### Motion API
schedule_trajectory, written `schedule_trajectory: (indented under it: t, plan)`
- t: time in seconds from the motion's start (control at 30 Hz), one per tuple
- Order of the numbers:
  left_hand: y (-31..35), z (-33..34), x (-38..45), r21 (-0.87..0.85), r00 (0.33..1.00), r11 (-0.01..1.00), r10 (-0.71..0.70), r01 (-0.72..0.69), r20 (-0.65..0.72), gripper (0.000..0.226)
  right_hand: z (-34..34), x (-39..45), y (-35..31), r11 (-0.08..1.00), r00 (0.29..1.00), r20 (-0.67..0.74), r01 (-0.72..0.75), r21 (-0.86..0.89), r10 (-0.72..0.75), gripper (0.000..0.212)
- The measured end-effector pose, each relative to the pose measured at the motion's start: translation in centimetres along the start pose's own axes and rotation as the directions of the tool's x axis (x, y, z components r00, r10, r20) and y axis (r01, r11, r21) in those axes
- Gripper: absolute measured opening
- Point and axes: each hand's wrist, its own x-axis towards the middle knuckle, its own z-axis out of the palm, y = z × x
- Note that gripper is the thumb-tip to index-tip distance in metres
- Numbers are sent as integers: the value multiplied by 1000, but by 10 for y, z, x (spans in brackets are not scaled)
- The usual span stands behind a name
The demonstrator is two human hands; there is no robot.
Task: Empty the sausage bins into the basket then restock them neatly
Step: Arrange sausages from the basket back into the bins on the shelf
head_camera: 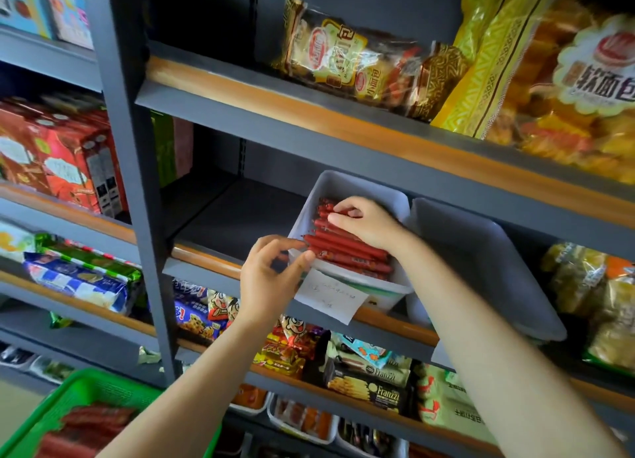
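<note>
A dark grey shelving unit [130, 121] fills the frame, its shelves edged with wood-coloured strips. On the top shelf at the upper right lie big yellow bread bags [563, 79] and a brown-and-clear bread pack [360, 62]. At the left edge stand red boxes [58, 155], with blue and green snack packets [82, 275] on the shelf below them.

At the lower left corner sits a green basket [79, 392] with red sausages [89, 426] inside, blurred.

On the middle shelf, right of centre, an empty grey bin [481, 258] leans tilted, just beside a white bin [347, 186] at the centre of the frame. The white bin holds a stack of red sausage sticks [347, 251] lying side by side. A white paper label [330, 296] hangs from its front edge.

The right hand [367, 224] rests on top of the stack, fingers curled over the upper sticks and pinching one. The left hand [271, 272] grips the bin's front left corner, thumb and fingers curled around the rim, touching the ends of the sticks.

On the shelf below the bins lie Franzzi biscuit packs [371, 382] and small cartoon-printed packets [220, 306].
</note>
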Motion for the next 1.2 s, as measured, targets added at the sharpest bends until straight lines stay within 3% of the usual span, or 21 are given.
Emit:
schedule_trajectory:
  t: [0.1, 0.17, 0.23, 0.33, 0.4, 0.47, 0.57, 0.67, 0.83, 0.9, 1.0, 1.2]
  plan:
    - [12, -18, 0, 2, 998, 999, -49, 49, 51, 28, 15, -46, -16, 991, 980, -173, 108, 75, -94, 17]
    - [15, -37, -1, -9, 997, 997, -73, 73, -11, 35, 27, -77, -29, 963, 957, -224, 220, 157, -182, 5]
    - [3, -59, -10, -53, 987, 992, -122, 117, -105, 25, 50, -101, -43, 923, 950, -162, 299, 243, -266, 11]
    - [-42, -96, -33, -95, 924, 954, -298, 283, -240, 15, 111, -114, -60, 915, 928, 120, 316, 250, -353, 10]
    - [-87, -124, -55, -93, 832, 881, -470, 464, -294, 16, 164, -105, -59, 928, 897, 252, 324, 187, -364, 11]
    - [-139, -161, -92, -92, 686, 744, -650, 661, -325, 18, 225, -92, -45, 943, 891, 309, 307, 127, -331, 11]
    - [-204, -219, -165, -83, 473, 539, -794, 838, -382, 17, 322, -82, -7, 988, 904, 398, 151, 44, -156, 11]
    - [-250, -263, -234, -148, 278, 370, -860, 917, -428, 15, 421, -87, 28, 997, 838, 545, 55, -58, -14, 11]
    - [-318, -293, -315, -178, 36, 108, -930, 978, -365, 12, 549, -119, 59, 983, 697, 700, -41, -176, 155, 9]
    - [-347, -299, -336, -174, -25, 40, -934, 984, -355, 48, 593, -127, 66, 980, 661, 728, -56, -191, 180, 7]
    - [-377, -301, -356, -211, -36, 24, -960, 977, -278, 87, 642, -132, 72, 967, 615, 754, -61, -245, 230, 22]
    - [-406, -295, -382, -331, 85, 152, -974, 931, -210, 85, 712, -126, 89, 947, 623, 723, -96, -308, 298, 50]
